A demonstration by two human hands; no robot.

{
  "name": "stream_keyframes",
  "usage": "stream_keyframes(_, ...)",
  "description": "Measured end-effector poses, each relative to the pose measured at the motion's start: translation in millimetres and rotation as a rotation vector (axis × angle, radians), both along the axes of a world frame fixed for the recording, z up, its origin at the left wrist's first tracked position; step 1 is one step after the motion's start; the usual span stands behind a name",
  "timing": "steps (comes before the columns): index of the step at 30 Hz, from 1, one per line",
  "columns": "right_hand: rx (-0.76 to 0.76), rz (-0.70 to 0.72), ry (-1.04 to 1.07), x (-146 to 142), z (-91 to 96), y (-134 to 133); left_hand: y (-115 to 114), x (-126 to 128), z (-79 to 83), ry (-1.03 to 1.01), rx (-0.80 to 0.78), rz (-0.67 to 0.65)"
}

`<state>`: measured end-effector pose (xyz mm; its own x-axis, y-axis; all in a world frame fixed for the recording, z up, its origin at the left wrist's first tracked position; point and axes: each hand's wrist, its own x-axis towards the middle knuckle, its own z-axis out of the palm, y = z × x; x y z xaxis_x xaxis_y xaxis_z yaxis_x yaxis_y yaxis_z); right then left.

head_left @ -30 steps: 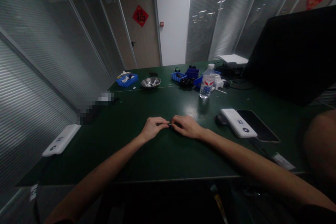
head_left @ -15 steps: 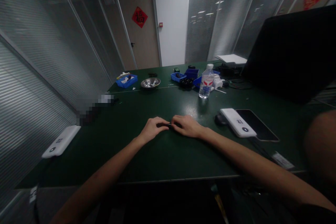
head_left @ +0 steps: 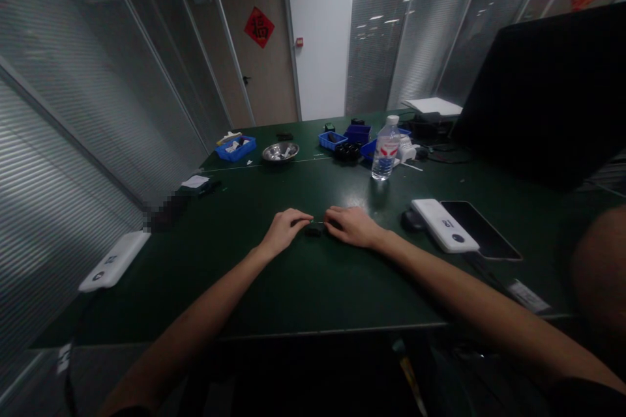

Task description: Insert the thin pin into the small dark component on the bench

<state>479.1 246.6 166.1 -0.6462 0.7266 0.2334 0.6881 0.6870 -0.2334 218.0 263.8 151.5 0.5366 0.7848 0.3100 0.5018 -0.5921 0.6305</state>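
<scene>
Your left hand [head_left: 286, 229] and right hand [head_left: 353, 227] rest with fingers curled in; I cannot tell if they grip the small black part [head_left: 313, 231] lying between them on the green table [head_left: 303, 287]. A white device [head_left: 444, 226] lies at 3 o'clock, a water bottle [head_left: 385, 150] at 1 o'clock.

Green table [head_left: 313, 287], water bottle [head_left: 384, 155], phone [head_left: 479, 238]

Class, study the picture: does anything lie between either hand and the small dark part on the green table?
Nothing visible does. The small dark part lies on the table directly between the left hand and right hand, at their fingertips. The water bottle and white device sit farther off.
</scene>
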Motion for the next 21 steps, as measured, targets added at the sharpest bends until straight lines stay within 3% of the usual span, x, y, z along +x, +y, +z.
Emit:
stream_keyframes(5,0.009,-0.068,-0.023,4,-1.7,4,4,-2,2.5,0.066,0.015,-0.004)
stream_keyframes(10,0.009,-0.127,-0.011,5,-4.2,6,-5,-4,11.2,-0.039,-0.03,0.084)
stream_keyframes(16,0.021,-0.162,0.024,6,-7.4,7,-26,3,14.7,0.078,0.084,-0.037)
stream_keyframes(21,0.034,-0.161,0.022,6,-10.0,8,-22,3,9.7,0.072,0.065,-0.02)
